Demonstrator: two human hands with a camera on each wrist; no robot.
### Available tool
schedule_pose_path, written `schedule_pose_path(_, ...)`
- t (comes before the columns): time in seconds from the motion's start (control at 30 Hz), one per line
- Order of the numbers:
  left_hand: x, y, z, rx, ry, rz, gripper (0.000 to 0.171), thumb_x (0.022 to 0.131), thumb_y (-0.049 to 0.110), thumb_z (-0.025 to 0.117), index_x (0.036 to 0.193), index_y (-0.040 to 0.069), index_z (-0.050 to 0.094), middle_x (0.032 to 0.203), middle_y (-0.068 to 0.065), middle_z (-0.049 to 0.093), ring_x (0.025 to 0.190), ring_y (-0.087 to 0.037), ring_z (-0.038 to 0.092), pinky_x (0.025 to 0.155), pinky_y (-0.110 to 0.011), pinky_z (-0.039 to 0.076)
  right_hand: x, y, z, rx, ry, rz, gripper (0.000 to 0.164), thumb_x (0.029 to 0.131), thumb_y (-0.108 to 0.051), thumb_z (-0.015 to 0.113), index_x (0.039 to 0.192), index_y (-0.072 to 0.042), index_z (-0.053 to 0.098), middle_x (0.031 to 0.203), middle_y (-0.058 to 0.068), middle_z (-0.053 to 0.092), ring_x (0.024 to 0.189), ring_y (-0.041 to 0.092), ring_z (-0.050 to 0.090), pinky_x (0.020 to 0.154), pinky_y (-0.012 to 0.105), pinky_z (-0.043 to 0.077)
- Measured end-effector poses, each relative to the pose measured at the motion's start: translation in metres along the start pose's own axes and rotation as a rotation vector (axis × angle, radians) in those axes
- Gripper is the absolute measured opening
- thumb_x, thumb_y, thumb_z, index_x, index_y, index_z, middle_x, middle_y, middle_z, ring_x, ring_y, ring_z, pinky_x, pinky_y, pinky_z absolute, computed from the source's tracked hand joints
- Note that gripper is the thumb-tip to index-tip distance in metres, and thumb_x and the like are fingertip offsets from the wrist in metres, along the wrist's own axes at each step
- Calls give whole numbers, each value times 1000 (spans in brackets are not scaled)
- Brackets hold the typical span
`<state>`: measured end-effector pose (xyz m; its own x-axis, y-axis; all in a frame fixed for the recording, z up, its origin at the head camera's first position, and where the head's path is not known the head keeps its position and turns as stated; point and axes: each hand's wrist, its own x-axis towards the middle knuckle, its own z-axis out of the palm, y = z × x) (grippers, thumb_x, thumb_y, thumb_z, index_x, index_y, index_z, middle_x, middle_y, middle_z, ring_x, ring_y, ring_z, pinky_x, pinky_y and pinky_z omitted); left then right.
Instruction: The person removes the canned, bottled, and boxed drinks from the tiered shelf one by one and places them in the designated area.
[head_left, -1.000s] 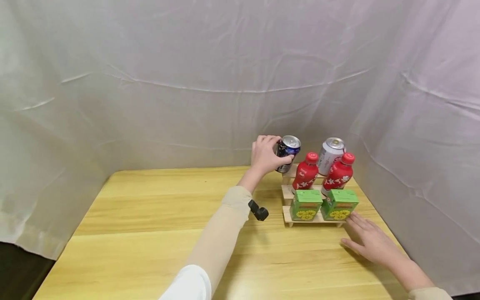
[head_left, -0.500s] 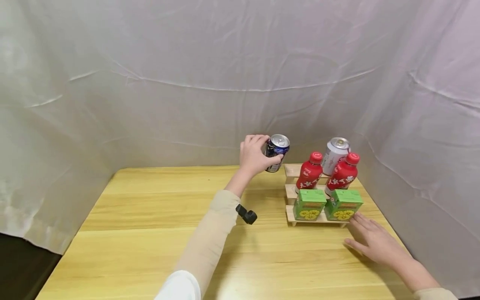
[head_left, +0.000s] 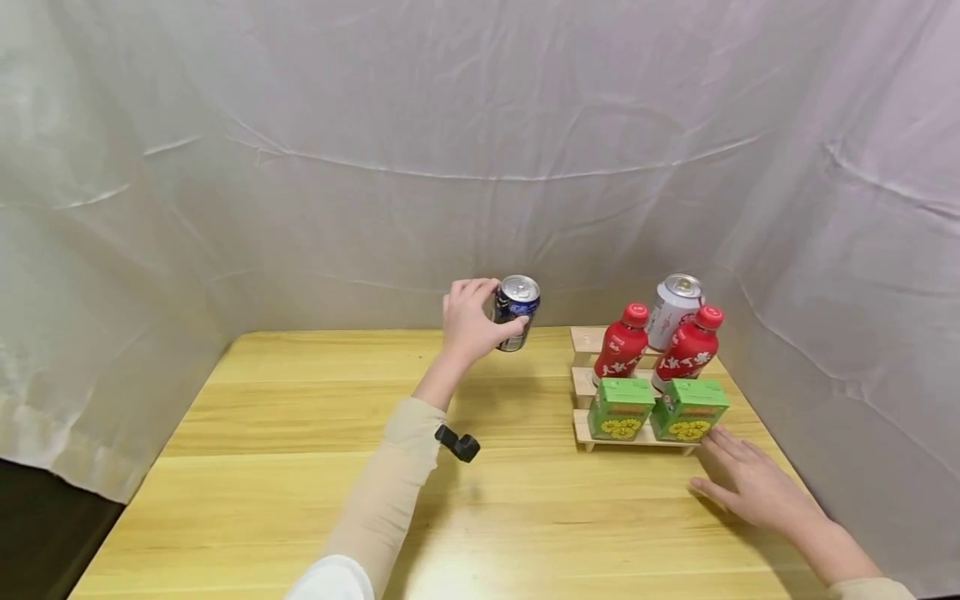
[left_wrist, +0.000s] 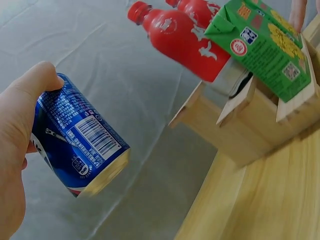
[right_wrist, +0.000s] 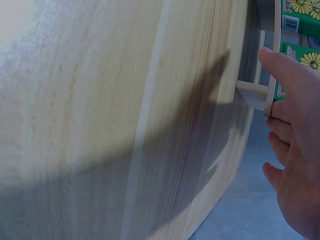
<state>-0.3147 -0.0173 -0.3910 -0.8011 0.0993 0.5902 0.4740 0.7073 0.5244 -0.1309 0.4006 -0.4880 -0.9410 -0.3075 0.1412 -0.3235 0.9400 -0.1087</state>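
My left hand [head_left: 469,323] grips a dark blue drink can [left_wrist: 80,132] between thumb and fingers, upright and above the back part of the table, left of a three-step wooden rack [head_left: 585,340]. In the left wrist view the can's barcode and gold-toned bottom show. My right hand [head_left: 759,485] lies by the rack's front right corner, fingertips right at its edge beside a green drink carton [head_left: 690,412], thumb spread away. A second green carton [head_left: 621,410] stands next to it on the lowest step.
On the middle step stand two red bottles [head_left: 619,348] with red caps. A white can [head_left: 670,315] stands at the right of the top step, partly hidden by a bottle. Grey cloth [head_left: 360,225] hangs behind and beside the wooden table [head_left: 285,442].
My left hand has carried the blue can leftward, from over the rack's top step to open space left of the rack. The right hand stays by the rack's corner.
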Motion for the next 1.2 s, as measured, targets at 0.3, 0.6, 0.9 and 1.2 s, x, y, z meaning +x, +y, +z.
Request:
schedule_pose_path(0.3, -17, -31, -22, -4, 71, -44, 69, 67, 52, 76, 120, 10, 66, 123, -6, 64, 114, -25, 48, 101, -48, 34, -1, -2, 0, 6, -3, 9, 73, 88, -48, 66, 134, 6, 52, 143, 33, 44, 128, 50, 44, 124, 38, 2)
schedule_pose_path(0.6, -33, -58, -45, -11, 125, -117, 65, 67, 48, 78, 118, 8, 66, 123, -10, 64, 117, -28, 47, 104, -52, 31, -2, -3, -1, 5, 3, 11, 72, 87, -48, 66, 133, 6, 53, 142, 33, 44, 128, 50, 45, 123, 43, 9)
schedule_pose_path(0.9, -51, -89, -54, -12, 209, -213, 64, 67, 42, 81, 117, 6, 66, 121, -13, 64, 117, -31, 46, 102, -52, 33, -1, -1, 1, 12, 4, 15, 74, 86, -49, 68, 133, 6, 53, 142, 33, 44, 129, 50, 44, 112, 58, 27)
schedule_pose_path(1.2, -68, -113, -48, -50, 265, -330, 63, 67, 40, 81, 118, 6, 64, 124, -16, 62, 118, -33, 45, 106, -55, 30, 1, 0, 2, 18, -30, 29, 77, 88, -51, 65, 136, 7, 50, 144, 34, 42, 130, 50, 42, 109, 61, 29)
